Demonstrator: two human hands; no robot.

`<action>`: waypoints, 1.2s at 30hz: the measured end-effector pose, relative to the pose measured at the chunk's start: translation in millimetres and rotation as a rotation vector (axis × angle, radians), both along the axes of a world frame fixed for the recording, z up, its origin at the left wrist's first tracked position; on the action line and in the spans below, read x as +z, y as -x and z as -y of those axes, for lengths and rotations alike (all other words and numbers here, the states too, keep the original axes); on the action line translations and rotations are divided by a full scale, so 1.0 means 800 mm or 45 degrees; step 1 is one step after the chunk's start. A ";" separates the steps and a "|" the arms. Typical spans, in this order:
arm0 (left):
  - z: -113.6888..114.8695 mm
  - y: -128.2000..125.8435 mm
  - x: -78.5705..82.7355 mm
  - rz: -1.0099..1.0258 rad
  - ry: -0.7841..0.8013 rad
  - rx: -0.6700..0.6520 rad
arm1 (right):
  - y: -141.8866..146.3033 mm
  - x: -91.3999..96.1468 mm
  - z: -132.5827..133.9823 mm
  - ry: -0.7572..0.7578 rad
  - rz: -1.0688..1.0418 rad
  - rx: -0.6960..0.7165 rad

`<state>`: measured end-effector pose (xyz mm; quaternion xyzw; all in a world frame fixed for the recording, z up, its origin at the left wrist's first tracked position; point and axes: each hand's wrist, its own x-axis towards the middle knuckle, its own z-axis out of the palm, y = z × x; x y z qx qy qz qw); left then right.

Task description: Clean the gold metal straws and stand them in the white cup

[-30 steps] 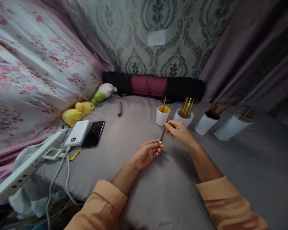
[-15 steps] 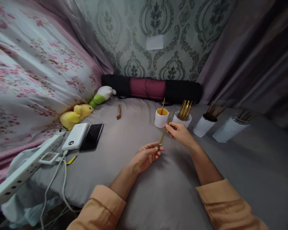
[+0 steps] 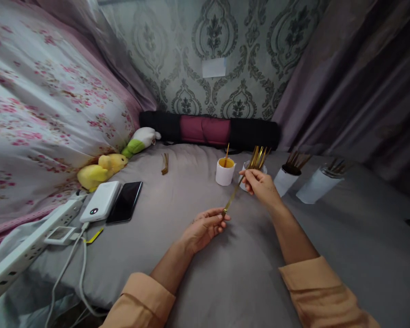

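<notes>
A thin, flat gold-coloured strip (image 3: 232,199) runs slantwise between my two hands. My left hand (image 3: 205,228) pinches its near end between thumb and fingers, where a small shiny fold shows. Higher up, my right hand (image 3: 260,186) is closed on the far end, in front of a white container (image 3: 243,183) with several gold strips (image 3: 258,157) standing in it. Just left of that hand is a white cup (image 3: 224,176) with a yellow inside and one strip (image 3: 227,154) upright in it. A small bundle of bent strips (image 3: 165,164) lies on the grey sheet, apart from both hands.
Two more white-wrapped containers (image 3: 284,182) (image 3: 316,187) of darker strips stand at the right. On the left lie a black phone (image 3: 125,202), a white power bank (image 3: 100,201), a power strip (image 3: 30,248) with cables, and plush toys (image 3: 104,171). A black and maroon roll (image 3: 205,130) lies along the wall.
My right hand has moved slightly up toward the strip's far end, so less strip shows beyond it. My left hand keeps its hold. The camera view has shifted a little.
</notes>
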<state>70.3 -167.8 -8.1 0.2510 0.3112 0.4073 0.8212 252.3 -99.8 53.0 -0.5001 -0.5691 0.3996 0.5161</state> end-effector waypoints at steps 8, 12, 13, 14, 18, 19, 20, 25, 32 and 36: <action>-0.001 0.001 0.000 0.000 0.003 -0.012 | -0.006 0.003 -0.002 -0.065 -0.091 -0.087; -0.001 0.001 0.000 -0.007 0.000 0.001 | -0.008 0.005 -0.003 -0.092 -0.122 -0.157; -0.001 0.001 0.000 -0.010 -0.003 0.007 | -0.008 0.005 -0.003 -0.095 -0.124 -0.170; -0.001 0.001 0.000 -0.012 -0.008 0.012 | -0.008 0.006 -0.003 -0.098 -0.124 -0.181; -0.002 0.001 -0.001 -0.020 -0.012 0.019 | -0.007 0.009 -0.002 -0.117 -0.096 -0.211; -0.003 0.001 -0.001 -0.020 -0.008 0.022 | -0.007 0.009 -0.002 -0.124 -0.083 -0.218; -0.003 0.002 -0.002 -0.021 -0.002 0.027 | -0.008 0.010 -0.002 -0.129 -0.067 -0.223; -0.004 0.003 -0.004 -0.003 0.012 0.068 | -0.007 0.012 -0.003 -0.117 -0.024 -0.249; -0.007 0.004 -0.007 0.025 0.055 0.111 | 0.003 0.024 -0.004 -0.085 0.004 -0.256; -0.009 0.006 -0.008 0.059 0.097 0.146 | 0.009 0.032 -0.008 -0.099 0.032 -0.211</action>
